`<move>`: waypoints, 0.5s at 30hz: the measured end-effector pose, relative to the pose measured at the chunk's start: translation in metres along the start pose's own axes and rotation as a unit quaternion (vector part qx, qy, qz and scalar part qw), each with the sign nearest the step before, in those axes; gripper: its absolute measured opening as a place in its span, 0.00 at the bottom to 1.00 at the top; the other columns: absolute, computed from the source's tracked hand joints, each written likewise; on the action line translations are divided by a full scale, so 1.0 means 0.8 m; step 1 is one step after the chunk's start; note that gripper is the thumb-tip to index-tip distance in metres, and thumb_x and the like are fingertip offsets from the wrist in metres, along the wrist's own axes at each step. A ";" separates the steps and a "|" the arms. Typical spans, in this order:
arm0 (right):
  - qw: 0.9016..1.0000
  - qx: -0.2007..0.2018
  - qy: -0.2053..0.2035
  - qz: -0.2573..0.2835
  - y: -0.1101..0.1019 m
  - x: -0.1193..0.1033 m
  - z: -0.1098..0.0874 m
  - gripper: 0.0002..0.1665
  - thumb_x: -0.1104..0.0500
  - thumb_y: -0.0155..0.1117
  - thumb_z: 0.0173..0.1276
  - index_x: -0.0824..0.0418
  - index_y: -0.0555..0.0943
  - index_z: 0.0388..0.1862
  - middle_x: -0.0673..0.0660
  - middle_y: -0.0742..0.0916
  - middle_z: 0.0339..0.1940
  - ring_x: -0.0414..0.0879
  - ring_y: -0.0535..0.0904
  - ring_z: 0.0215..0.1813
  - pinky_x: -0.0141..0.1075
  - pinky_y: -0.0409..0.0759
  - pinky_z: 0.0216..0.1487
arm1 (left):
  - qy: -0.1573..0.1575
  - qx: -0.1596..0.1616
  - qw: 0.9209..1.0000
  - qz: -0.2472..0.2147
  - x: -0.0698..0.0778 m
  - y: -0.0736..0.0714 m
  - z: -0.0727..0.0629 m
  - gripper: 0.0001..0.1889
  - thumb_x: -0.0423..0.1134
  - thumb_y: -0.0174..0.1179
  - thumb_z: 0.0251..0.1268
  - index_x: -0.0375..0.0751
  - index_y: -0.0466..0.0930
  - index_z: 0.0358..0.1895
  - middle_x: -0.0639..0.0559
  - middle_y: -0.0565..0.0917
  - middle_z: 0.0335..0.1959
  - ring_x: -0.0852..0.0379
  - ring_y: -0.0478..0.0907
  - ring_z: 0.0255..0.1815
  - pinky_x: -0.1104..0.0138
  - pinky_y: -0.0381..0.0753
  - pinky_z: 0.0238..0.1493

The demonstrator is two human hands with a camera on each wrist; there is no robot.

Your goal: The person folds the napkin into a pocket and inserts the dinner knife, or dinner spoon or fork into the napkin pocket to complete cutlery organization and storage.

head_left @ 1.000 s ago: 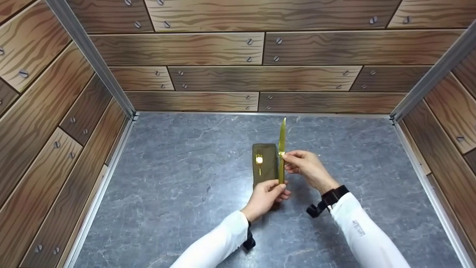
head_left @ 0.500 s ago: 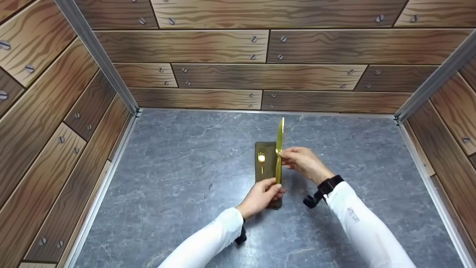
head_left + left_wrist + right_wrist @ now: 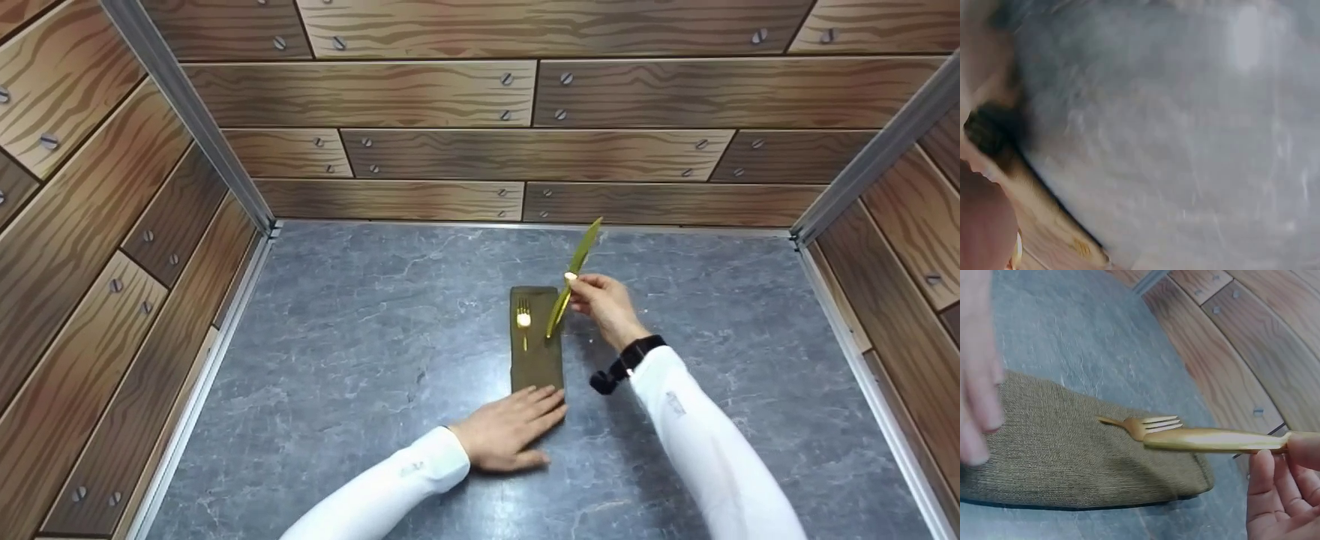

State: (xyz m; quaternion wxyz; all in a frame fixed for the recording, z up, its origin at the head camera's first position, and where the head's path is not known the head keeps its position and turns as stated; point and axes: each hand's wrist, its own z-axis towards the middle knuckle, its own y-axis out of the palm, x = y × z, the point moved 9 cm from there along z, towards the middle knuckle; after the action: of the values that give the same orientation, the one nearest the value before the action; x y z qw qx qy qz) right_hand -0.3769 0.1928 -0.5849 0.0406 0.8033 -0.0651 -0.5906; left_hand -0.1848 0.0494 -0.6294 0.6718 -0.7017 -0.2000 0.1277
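Observation:
A folded olive-brown cloth (image 3: 536,367) lies lengthwise on the grey surface. On its far half is a gold fork (image 3: 523,319); only the tines and a short stretch of handle show. My right hand (image 3: 607,304) pinches a gold knife (image 3: 585,251) around where blade meets handle. The knife is tilted, blade pointing up and away, its handle end over the cloth beside the fork. In the right wrist view the knife handle (image 3: 1207,439) overlaps the fork tines. My left hand (image 3: 510,431) has its fingers spread straight, fingertips at the near end of the cloth.
Wood-patterned panels (image 3: 420,94) wall the back and both sides, with metal rails (image 3: 202,127) at the corners. The grey marbled surface (image 3: 360,322) extends around the cloth. The left wrist view is blurred, showing mostly that surface.
My left hand has let go of the knife handle and moved down to the cloth's near end, fingers straightening. My right hand has lifted the knife away, tilting its blade right.

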 end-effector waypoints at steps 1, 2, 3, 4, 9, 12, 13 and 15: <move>1.000 0.005 -0.001 0.005 0.001 0.003 0.004 0.08 0.64 0.63 0.72 0.66 0.77 0.45 0.51 0.86 0.31 0.40 0.82 0.31 0.29 0.85 0.36 | 0.001 -0.004 1.000 0.003 0.001 0.004 0.000 0.42 0.65 0.36 0.77 0.42 0.41 0.82 0.44 0.45 0.83 0.49 0.38 0.83 0.58 0.42 0.82; 1.000 0.009 -0.003 0.009 0.002 0.005 0.007 0.08 0.64 0.63 0.72 0.66 0.76 0.46 0.51 0.86 0.31 0.40 0.83 0.31 0.29 0.85 0.36 | 0.000 -0.006 1.000 0.006 0.002 0.008 0.000 0.42 0.66 0.34 0.77 0.42 0.41 0.82 0.44 0.44 0.83 0.49 0.38 0.83 0.58 0.41 0.82; 1.000 0.014 -0.005 0.013 0.003 0.007 0.011 0.09 0.64 0.63 0.72 0.67 0.76 0.46 0.51 0.86 0.31 0.40 0.83 0.31 0.29 0.85 0.36 | -0.003 -0.009 1.000 0.009 0.002 0.011 0.000 0.42 0.67 0.33 0.76 0.42 0.40 0.82 0.44 0.44 0.83 0.49 0.38 0.83 0.58 0.41 0.82; 1.000 0.021 -0.008 0.014 0.003 0.009 0.014 0.09 0.64 0.63 0.72 0.67 0.76 0.46 0.51 0.86 0.30 0.40 0.83 0.31 0.29 0.86 0.37 | -0.006 -0.011 1.000 0.014 0.002 0.014 0.000 0.43 0.67 0.31 0.76 0.42 0.40 0.82 0.44 0.43 0.83 0.50 0.38 0.83 0.58 0.41 0.82; 0.999 0.039 -0.024 -0.018 0.003 0.011 0.026 0.10 0.64 0.62 0.72 0.69 0.77 0.48 0.52 0.85 0.31 0.40 0.82 0.31 0.34 0.87 0.41 | -0.012 -0.019 0.999 0.033 0.003 0.021 0.002 0.43 0.68 0.28 0.76 0.42 0.38 0.82 0.46 0.41 0.84 0.49 0.36 0.84 0.57 0.40 0.82; 0.998 0.031 -0.019 -0.044 0.008 0.014 0.030 0.13 0.64 0.61 0.73 0.71 0.76 0.51 0.51 0.84 0.32 0.39 0.81 0.31 0.34 0.87 0.42 | -0.013 -0.022 0.999 0.044 0.003 0.026 0.002 0.44 0.69 0.26 0.75 0.42 0.36 0.82 0.46 0.39 0.84 0.49 0.35 0.84 0.57 0.39 0.82; 0.998 0.029 -0.017 -0.052 0.010 0.015 0.031 0.14 0.64 0.61 0.74 0.72 0.76 0.52 0.51 0.84 0.32 0.39 0.81 0.31 0.33 0.87 0.41 | -0.015 -0.023 0.999 0.047 0.003 0.027 0.001 0.44 0.70 0.26 0.75 0.42 0.36 0.82 0.46 0.39 0.84 0.49 0.34 0.84 0.57 0.38 0.82; 0.998 0.025 -0.011 -0.064 0.014 0.017 0.033 0.16 0.63 0.59 0.75 0.73 0.75 0.54 0.51 0.84 0.32 0.39 0.81 0.30 0.31 0.86 0.38 | -0.017 -0.028 0.998 0.052 0.002 0.030 0.000 0.45 0.70 0.23 0.74 0.43 0.34 0.82 0.46 0.37 0.84 0.50 0.33 0.84 0.57 0.37 0.82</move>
State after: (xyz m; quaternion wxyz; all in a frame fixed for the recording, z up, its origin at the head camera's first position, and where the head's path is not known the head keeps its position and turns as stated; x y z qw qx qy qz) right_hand -0.3991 0.1802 -0.6038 -0.0185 0.7998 -0.0287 -0.5993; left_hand -0.1807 0.0501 -0.6529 0.6408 -0.7274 -0.1781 0.1688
